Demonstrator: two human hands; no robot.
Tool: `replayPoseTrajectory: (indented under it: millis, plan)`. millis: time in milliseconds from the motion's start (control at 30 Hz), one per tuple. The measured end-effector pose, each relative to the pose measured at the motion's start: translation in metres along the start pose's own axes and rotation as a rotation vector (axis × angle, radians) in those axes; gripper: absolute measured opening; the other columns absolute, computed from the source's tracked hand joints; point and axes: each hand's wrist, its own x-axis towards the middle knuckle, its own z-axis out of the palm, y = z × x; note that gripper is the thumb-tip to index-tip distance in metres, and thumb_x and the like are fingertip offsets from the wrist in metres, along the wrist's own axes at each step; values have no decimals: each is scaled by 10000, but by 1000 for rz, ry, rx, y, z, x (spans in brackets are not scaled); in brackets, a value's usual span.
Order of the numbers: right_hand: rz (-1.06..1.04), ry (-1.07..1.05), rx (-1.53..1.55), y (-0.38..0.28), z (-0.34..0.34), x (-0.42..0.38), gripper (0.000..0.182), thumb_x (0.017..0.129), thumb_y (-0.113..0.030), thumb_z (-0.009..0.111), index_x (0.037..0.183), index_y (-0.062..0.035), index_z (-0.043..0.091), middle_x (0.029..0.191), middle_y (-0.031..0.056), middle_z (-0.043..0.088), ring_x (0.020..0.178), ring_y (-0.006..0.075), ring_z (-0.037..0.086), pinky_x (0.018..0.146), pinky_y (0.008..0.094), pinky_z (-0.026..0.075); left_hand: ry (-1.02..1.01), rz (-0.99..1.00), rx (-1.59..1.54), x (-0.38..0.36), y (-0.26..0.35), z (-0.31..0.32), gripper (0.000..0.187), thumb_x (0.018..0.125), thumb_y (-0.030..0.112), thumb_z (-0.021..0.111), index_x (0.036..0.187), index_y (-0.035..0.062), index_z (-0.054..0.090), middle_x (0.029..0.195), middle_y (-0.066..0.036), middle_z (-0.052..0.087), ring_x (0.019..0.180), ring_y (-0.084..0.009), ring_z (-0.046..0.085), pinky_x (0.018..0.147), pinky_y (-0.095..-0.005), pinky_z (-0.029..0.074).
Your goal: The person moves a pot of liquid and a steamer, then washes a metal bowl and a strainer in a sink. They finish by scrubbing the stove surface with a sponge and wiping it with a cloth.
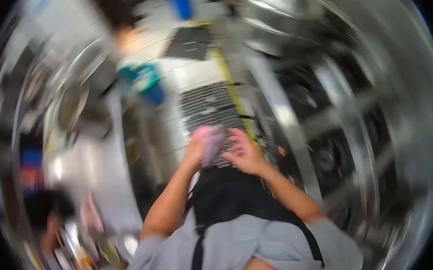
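In front of my black apron (230,194), both hands are held out over the floor. My left hand (195,149) is closed around a soft-looking pinkish-purple cloth (214,144), whose details are smeared by motion. Just to the right of it is my right hand (244,154), with its fingers apart and bent a little towards the cloth. I see nothing held in the right hand.
Black slatted mats (209,103) lie along a tiled aisle beside a yellow line (225,69). A stove-like metal counter (321,127) runs along the right. At left are a steel counter (95,166), a green-and-blue bin (147,82) and another person's arm (52,234).
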Motion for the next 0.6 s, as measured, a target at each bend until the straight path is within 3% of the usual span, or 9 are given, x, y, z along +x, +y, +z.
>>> replayPoseTrajectory:
  millis: [33, 67, 100, 167, 233, 367, 433, 500, 600]
  plan:
    - [-39, 26, 152, 17, 1, 1, 634, 808, -142, 758, 1342, -19, 439, 1140, 138, 597, 897, 166, 614, 756, 328, 533, -27, 80, 19, 3, -11, 11, 268, 1013, 299, 491, 1124, 74, 586, 988, -76, 649, 821, -162, 636, 698, -316, 543]
    - [-137, 17, -159, 34, -17, -5, 516, 825, -92, 720, 1274, -10, 479, 1011, 117, 624, 820, 154, 631, 710, 302, 532, -129, 12, 67, 5, -22, 33, 321, 1032, 320, 446, 1157, 56, 580, 1002, -79, 651, 863, -160, 629, 756, -307, 530]
    - [14, 27, -59, 42, -25, -8, 477, 811, -121, 741, 1216, -7, 516, 919, 99, 638, 782, 166, 630, 689, 309, 518, -181, 73, 78, 10, -34, 39, 357, 1039, 328, 432, 1199, 39, 568, 1027, -85, 652, 887, -159, 626, 787, -296, 522]
    - [107, 98, -108, 25, -47, -23, 303, 807, -188, 748, 991, -17, 578, 780, 78, 644, 687, 165, 610, 605, 333, 481, -213, 126, 307, 6, -33, 49, 330, 1022, 259, 483, 1237, 19, 552, 1045, -64, 639, 901, -131, 606, 802, -273, 496]
    - [13, 244, -170, 35, -64, -40, 262, 811, -233, 745, 879, -44, 576, 726, 70, 630, 614, 202, 592, 553, 351, 445, -318, 154, 336, 8, -35, 58, 286, 973, 176, 572, 1205, 8, 569, 1029, -56, 637, 891, -126, 596, 794, -264, 487]
    - [55, 488, -209, 42, -100, -73, 263, 802, -257, 745, 834, -58, 577, 743, 96, 606, 645, 252, 587, 588, 380, 445, -400, -37, 457, 33, -42, 54, 243, 864, 27, 675, 1097, 2, 609, 976, -54, 648, 857, -118, 601, 765, -265, 493]
    - [-215, 575, -379, 57, -111, -87, 255, 757, -231, 741, 821, -59, 564, 754, 123, 604, 707, 318, 602, 627, 432, 453, -489, -43, 496, 47, -46, 59, 227, 837, -15, 678, 1053, 10, 612, 952, -56, 651, 837, -112, 603, 740, -263, 495]
    - [-149, 609, -376, 59, -115, -103, 242, 752, -220, 733, 818, -59, 564, 768, 122, 593, 735, 315, 602, 648, 444, 446, -486, 0, 664, 50, -43, 72, 205, 811, -46, 690, 991, 12, 610, 928, -58, 655, 822, -111, 602, 721, -252, 492]
    - [-120, 547, -251, 64, -115, -122, 230, 787, -216, 718, 816, -54, 557, 745, 105, 607, 706, 296, 610, 625, 413, 446, -588, 112, 820, 65, -62, 83, 359, 763, -84, 705, 1078, 6, 558, 957, -77, 620, 849, -135, 604, 717, -258, 498]
